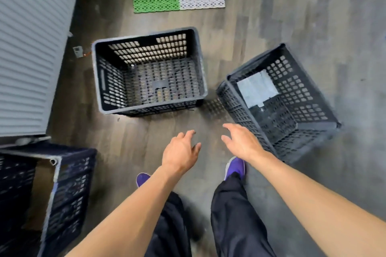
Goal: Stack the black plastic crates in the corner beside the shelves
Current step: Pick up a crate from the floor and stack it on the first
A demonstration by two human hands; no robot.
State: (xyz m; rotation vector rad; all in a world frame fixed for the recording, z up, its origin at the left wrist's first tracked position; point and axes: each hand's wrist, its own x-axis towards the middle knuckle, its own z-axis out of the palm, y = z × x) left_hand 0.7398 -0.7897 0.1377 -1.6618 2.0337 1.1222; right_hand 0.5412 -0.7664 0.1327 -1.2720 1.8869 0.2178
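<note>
Crates lie unstacked on the floor, 3 apart: upright crate [112,89] at 11 o'clock, skewed crate [302,94] at 2 o'clock, cardboard-lined crate [71,185] at 8 o'clock near the ribbed panel [27,48]. Both empty, the left hand [179,154] and right hand [242,144] reach forward, fingers spread. Likely step: approaching a pickup. Next, grip opposite rims of 1 crate.

Middle crate [149,81] stands left of right crate [296,98], apparently apart.

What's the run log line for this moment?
stage: reaching, nothing held | left hand: open | right hand: open | centre crate: upright on floor | right crate: on floor, pale sheet inside | left crate: at frame edge
</note>
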